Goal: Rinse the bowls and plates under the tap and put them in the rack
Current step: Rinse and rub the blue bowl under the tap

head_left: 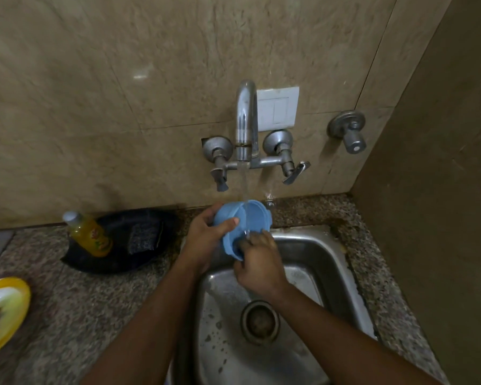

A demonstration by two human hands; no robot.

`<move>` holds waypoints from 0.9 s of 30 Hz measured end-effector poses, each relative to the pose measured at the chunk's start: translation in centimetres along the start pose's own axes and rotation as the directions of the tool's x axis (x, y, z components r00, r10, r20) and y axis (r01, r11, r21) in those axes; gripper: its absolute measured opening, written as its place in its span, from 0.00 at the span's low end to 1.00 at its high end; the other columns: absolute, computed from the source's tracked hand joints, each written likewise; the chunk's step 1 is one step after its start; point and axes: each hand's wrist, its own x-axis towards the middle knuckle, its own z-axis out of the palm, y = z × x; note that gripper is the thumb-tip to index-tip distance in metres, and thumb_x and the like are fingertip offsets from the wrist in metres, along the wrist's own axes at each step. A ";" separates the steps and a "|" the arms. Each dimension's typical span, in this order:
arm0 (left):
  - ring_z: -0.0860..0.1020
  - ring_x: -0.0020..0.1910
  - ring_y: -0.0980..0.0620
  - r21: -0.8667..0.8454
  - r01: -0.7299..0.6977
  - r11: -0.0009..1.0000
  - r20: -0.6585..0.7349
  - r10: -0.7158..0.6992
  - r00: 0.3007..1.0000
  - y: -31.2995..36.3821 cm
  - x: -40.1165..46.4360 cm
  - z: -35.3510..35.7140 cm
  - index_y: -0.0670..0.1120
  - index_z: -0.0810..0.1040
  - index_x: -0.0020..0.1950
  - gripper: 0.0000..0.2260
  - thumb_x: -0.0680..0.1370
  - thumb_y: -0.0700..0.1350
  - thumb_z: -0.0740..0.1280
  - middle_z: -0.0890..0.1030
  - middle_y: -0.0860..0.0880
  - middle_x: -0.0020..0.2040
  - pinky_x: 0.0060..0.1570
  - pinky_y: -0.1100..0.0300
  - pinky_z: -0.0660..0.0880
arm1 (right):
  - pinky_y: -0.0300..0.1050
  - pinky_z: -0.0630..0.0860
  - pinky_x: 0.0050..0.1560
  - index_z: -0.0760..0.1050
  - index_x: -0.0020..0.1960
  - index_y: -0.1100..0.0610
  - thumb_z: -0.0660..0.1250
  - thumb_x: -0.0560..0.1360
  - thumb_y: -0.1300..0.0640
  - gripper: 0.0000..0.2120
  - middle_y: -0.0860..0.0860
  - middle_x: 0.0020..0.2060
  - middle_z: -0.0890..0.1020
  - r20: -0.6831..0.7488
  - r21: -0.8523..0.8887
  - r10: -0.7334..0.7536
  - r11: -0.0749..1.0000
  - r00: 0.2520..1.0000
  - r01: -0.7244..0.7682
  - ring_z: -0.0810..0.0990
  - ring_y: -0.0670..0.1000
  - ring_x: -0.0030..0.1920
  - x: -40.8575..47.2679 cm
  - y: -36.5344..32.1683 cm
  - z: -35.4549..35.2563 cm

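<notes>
Slippage is the worry: at frame centre the left hand clasps the wet blue bowl under the tap while the right hand rubs its rim, so it could drop into the sink.

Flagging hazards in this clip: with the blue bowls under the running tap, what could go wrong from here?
The left hand holds two wet blue bowls at once; one may slip into the sink. Water from the tap hits near the rims and could splash the counter. No rack is in view, so placing means reaching out of sight.
</notes>
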 end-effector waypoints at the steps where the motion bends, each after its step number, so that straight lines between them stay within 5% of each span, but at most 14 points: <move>1: 0.84 0.48 0.46 -0.030 0.034 0.999 0.016 -0.034 0.999 0.0 0.4 0.1 0.45 0.81 0.56 0.12 0.74 0.35 0.71 0.85 0.46 0.49 0.41 0.56 0.81 | 0.53 0.69 0.67 0.79 0.49 0.53 0.68 0.64 0.51 0.14 0.52 0.46 0.80 -0.019 -0.048 0.005 0.999 1.000 -0.006 0.76 0.53 0.51 -0.1 0.6 0.0; 5: 0.83 0.50 0.39 -0.111 0.128 0.986 0.044 -0.123 0.991 -0.7 1.0 1.4 0.39 0.79 0.60 0.20 0.68 0.36 0.67 0.83 0.37 0.54 0.52 0.44 0.79 | 0.56 0.68 0.68 0.75 0.58 0.55 0.70 0.62 0.51 0.25 0.56 0.51 0.77 0.010 -0.173 0.022 0.985 1.000 -0.020 0.75 0.57 0.54 0.0 1.6 -1.2; 8: 0.81 0.49 0.39 -0.193 0.183 0.964 -0.014 -0.189 0.982 -1.4 1.2 2.9 0.37 0.78 0.60 0.22 0.66 0.34 0.66 0.81 0.35 0.55 0.47 0.49 0.79 | 0.52 0.75 0.52 0.69 0.62 0.57 0.69 0.66 0.58 0.25 0.57 0.55 0.75 0.219 0.037 -0.086 0.996 0.972 0.080 0.75 0.58 0.53 -0.2 0.7 -2.3; 10: 0.81 0.50 0.39 -0.212 0.200 0.957 -0.096 -0.224 0.970 -1.9 1.0 3.6 0.40 0.79 0.56 0.16 0.70 0.32 0.65 0.81 0.37 0.55 0.47 0.50 0.79 | 0.52 0.75 0.48 0.69 0.60 0.56 0.69 0.66 0.57 0.23 0.56 0.53 0.76 0.344 -0.020 -0.127 0.990 0.930 0.142 0.76 0.57 0.52 0.0 1.2 -3.3; 13: 0.82 0.52 0.40 -0.146 0.187 0.971 -0.083 -0.200 0.976 -2.8 0.8 4.3 0.45 0.81 0.57 0.23 0.61 0.42 0.71 0.83 0.41 0.56 0.54 0.43 0.80 | 0.53 0.73 0.59 0.69 0.64 0.56 0.71 0.66 0.51 0.29 0.57 0.56 0.75 0.343 -0.271 -0.023 0.955 0.939 0.123 0.74 0.58 0.56 0.5 2.5 -3.6; 17: 0.81 0.50 0.46 0.003 0.105 0.995 -0.122 -0.103 0.987 -1.6 1.6 3.7 0.45 0.82 0.56 0.15 0.73 0.33 0.66 0.83 0.45 0.51 0.53 0.51 0.79 | 0.52 0.70 0.65 0.64 0.72 0.61 0.72 0.64 0.54 0.38 0.60 0.64 0.71 0.398 -0.016 -0.155 0.984 0.904 0.175 0.71 0.60 0.63 -1.3 1.2 -2.0; 19: 0.82 0.48 0.45 -0.018 0.108 0.994 -0.141 -0.109 0.984 -1.5 1.5 2.6 0.42 0.82 0.56 0.16 0.73 0.32 0.64 0.84 0.44 0.50 0.51 0.51 0.80 | 0.49 0.67 0.67 0.64 0.74 0.57 0.68 0.66 0.48 0.38 0.57 0.66 0.72 0.421 -0.050 -0.203 0.968 0.884 0.247 0.71 0.58 0.66 -1.8 2.0 -3.1; 23: 0.83 0.47 0.37 0.038 0.199 0.979 -0.085 -0.195 0.977 -3.5 1.1 1.9 0.43 0.85 0.48 0.16 0.64 0.41 0.65 0.85 0.39 0.45 0.52 0.41 0.80 | 0.48 0.61 0.72 0.55 0.79 0.50 0.55 0.80 0.45 0.29 0.52 0.77 0.59 0.484 0.058 -0.035 0.998 0.874 0.008 0.61 0.54 0.75 0.3 2.0 -5.3; 27: 0.82 0.42 0.40 0.042 0.311 0.949 -0.084 -0.307 0.948 -3.4 1.0 2.6 0.43 0.83 0.40 0.09 0.68 0.38 0.63 0.83 0.39 0.39 0.44 0.47 0.78 | 0.55 0.69 0.67 0.60 0.76 0.51 0.47 0.82 0.40 0.26 0.54 0.76 0.59 0.499 0.037 -0.004 0.999 0.866 -0.016 0.71 0.59 0.67 0.4 -0.2 -4.0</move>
